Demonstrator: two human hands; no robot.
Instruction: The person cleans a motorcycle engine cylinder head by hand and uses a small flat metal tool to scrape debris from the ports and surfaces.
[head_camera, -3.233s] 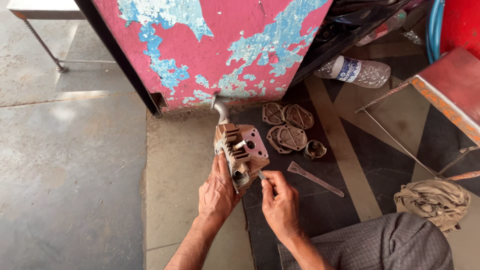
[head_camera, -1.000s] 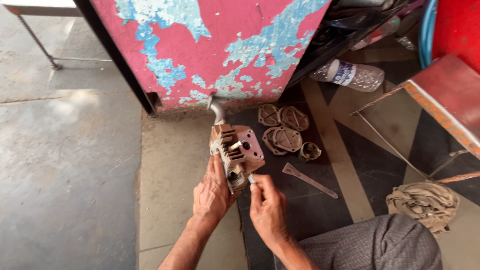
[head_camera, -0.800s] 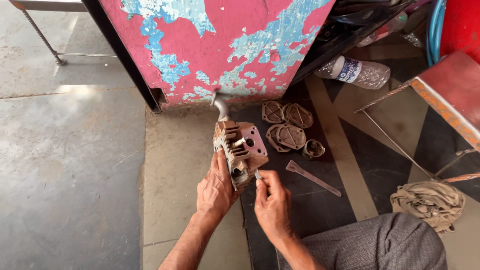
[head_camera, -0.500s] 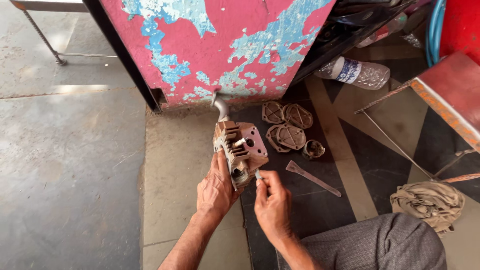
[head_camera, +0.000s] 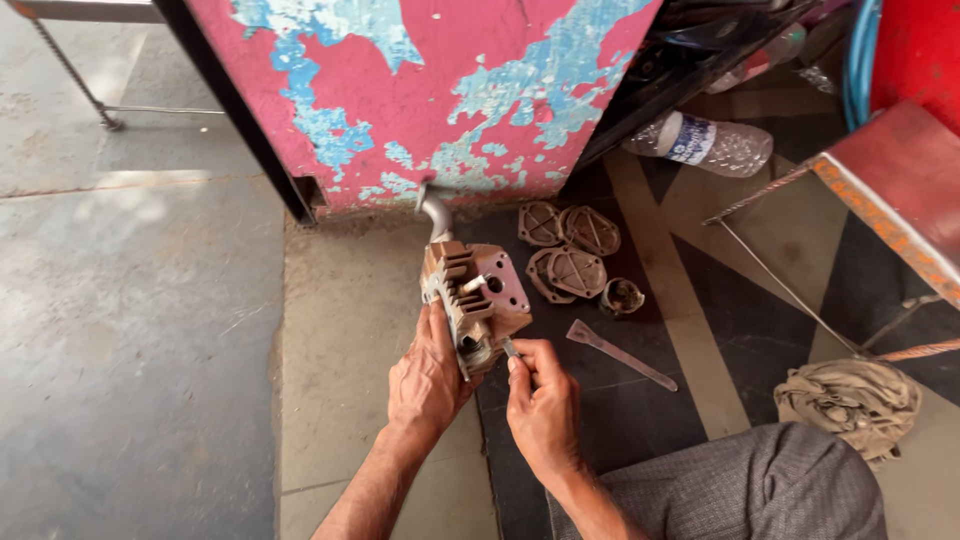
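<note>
Two hands work a finned metal engine part held just above the floor: the left hand wraps its side, the right hand pinches a small tool at its lower end, while four removed covers lie beyond, suggesting disassembly well underway.

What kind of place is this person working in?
Probably a small repair workshop, with work done on the floor. The left hand holds a finned metal engine part while the right hand pinches a small tool against it. Round metal covers, a flat metal strip and a dirty rag lie nearby.
</note>
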